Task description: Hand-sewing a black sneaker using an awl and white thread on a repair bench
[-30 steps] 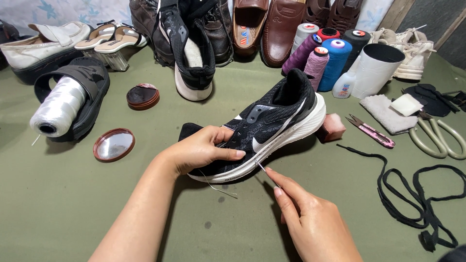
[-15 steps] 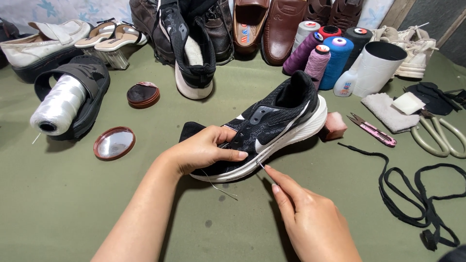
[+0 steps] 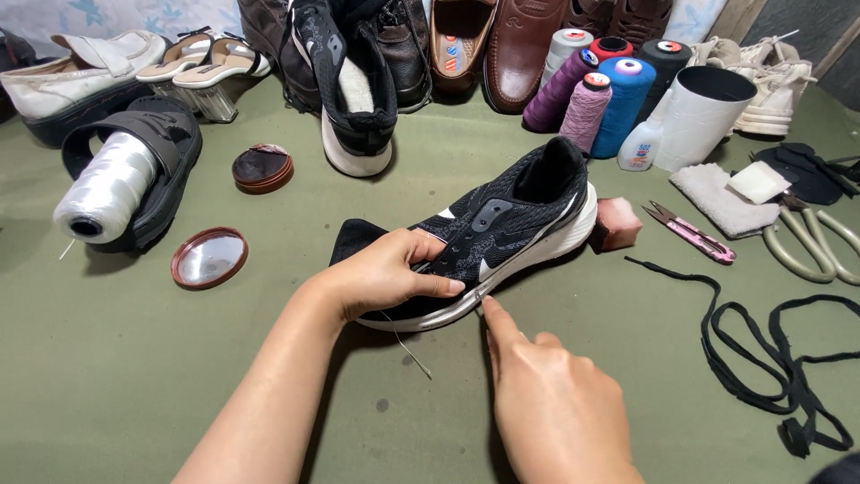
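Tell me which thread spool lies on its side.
The white spool, far left, lying inside a black sandal. The purple, pink, blue, red, black and grey spools at the back all stand upright.

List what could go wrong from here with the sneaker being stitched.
1. The right hand pinches a thin tool at the sole seam, close to the left hand's thumb; a slip could prick it.
2. The black sneaker is steadied only at the toe, so its heel may swing into the pink block.
3. The loose thread trailing on the green table may snag or tangle under the wrist.
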